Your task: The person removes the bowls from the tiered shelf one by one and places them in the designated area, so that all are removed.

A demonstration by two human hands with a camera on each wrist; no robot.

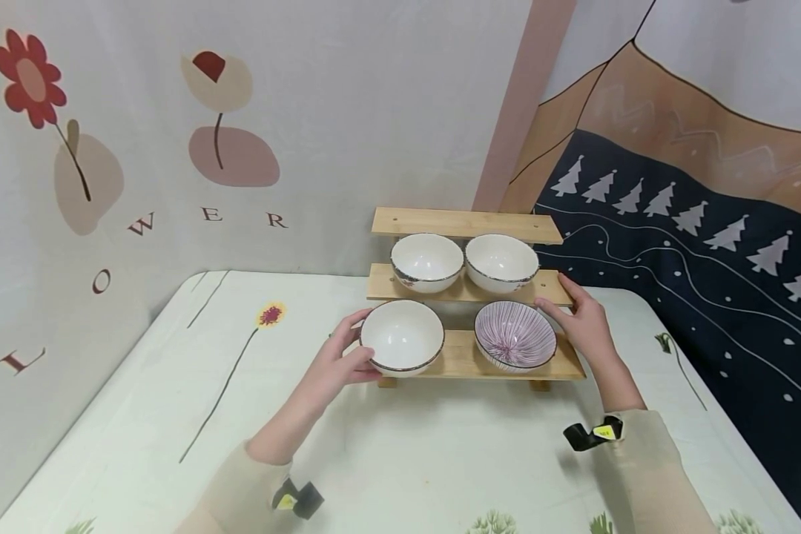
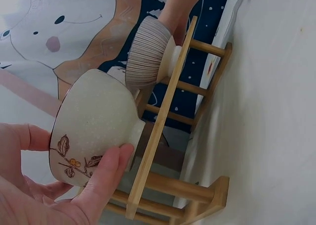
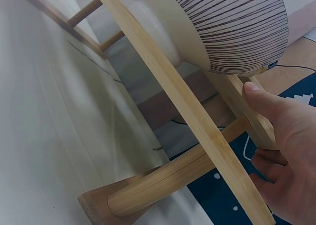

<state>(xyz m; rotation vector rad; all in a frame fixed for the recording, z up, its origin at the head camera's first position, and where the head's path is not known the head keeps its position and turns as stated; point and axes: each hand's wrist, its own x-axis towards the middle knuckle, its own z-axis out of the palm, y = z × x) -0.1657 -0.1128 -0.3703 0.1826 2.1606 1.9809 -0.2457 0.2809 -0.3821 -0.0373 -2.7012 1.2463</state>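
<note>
Tablecloth flower-printed | backdrop mountain-printed | left fingers grip lower white bowl | right fingers grip wooden rack

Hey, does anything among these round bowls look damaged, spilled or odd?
No damage or spills visible. The purple-striped round bowl, front right on the light wooden tiered rack, looks mismatched: the front white round bowl, back-left white bowl and back-right white bowl are plain inside.

Bright overview, dimmer wrists

Lit brightly in the head view, apparently from above; shadowed softly on the table below the rack. Glinting faintly inside the white bowls. Dimmer and greyer in both wrist views.
</note>
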